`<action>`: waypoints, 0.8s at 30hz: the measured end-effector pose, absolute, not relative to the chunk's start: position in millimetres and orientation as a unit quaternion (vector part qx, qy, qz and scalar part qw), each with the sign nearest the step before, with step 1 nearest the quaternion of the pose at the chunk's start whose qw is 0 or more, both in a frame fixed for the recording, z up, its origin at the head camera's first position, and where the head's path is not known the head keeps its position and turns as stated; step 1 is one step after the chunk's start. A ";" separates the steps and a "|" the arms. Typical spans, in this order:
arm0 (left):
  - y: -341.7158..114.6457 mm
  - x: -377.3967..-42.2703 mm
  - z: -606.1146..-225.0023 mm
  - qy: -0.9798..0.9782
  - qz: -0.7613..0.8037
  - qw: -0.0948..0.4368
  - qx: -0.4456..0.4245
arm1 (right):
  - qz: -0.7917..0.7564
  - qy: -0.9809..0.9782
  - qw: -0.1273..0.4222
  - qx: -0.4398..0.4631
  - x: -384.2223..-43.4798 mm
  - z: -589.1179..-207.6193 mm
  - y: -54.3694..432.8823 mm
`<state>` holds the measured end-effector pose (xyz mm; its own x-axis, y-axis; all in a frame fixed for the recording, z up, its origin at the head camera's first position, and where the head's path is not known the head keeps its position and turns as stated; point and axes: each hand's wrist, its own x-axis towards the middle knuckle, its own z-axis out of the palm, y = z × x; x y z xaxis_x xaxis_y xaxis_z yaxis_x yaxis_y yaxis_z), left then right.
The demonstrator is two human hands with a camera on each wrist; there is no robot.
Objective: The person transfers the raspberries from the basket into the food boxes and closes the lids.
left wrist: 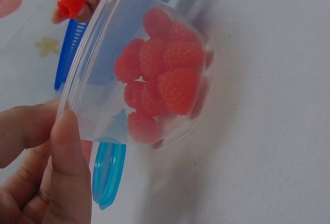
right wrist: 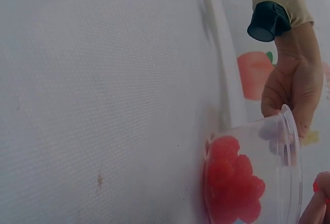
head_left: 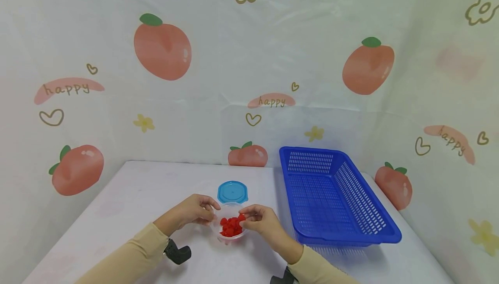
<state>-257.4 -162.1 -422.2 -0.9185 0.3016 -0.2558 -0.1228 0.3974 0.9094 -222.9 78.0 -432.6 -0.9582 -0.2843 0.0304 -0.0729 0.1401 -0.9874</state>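
A clear plastic tub (left wrist: pixel 95 116) stands on the white table with several red raspberries (left wrist: pixel 178 90) heaped in it. My left hand (head_left: pixel 193 210) pinches the tub's rim at the left, thumb outside, as the left wrist view shows. On the tub's other side, my right hand (head_left: pixel 263 223) pinches a single raspberry (left wrist: pixel 71 3) between thumb and fingers, by the rim. Right behind the tub lies a light-blue lid (head_left: pixel 232 192). In the right wrist view only a few fingertips (right wrist: pixel 322 185) of the right hand show, at the lower right edge.
To the right of the tub sits a large blue plastic basket (head_left: pixel 347 238) with slotted sides. A white cloth backdrop (head_left: pixel 210 59) printed with fruit rises behind the table (head_left: pixel 156 184). Dark wrist devices (head_left: pixel 178 253) are worn on both forearms.
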 end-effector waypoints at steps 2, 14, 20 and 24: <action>-161.9 -257.3 -422.2 0.813 0.546 0.194 0.054 | -0.643 0.752 0.082 -0.121 -222.9 -432.9 78.0; -161.5 -258.2 -423.8 0.816 0.543 0.190 0.054 | -0.647 0.747 0.087 -0.130 -222.2 -432.0 78.5; -161.2 -257.7 -423.0 0.816 0.543 0.191 0.055 | -0.647 0.745 0.090 -0.132 -222.8 -432.1 79.4; -160.8 -257.6 -422.8 0.817 0.542 0.189 0.050 | -0.650 0.743 0.091 -0.133 -223.2 -432.1 79.5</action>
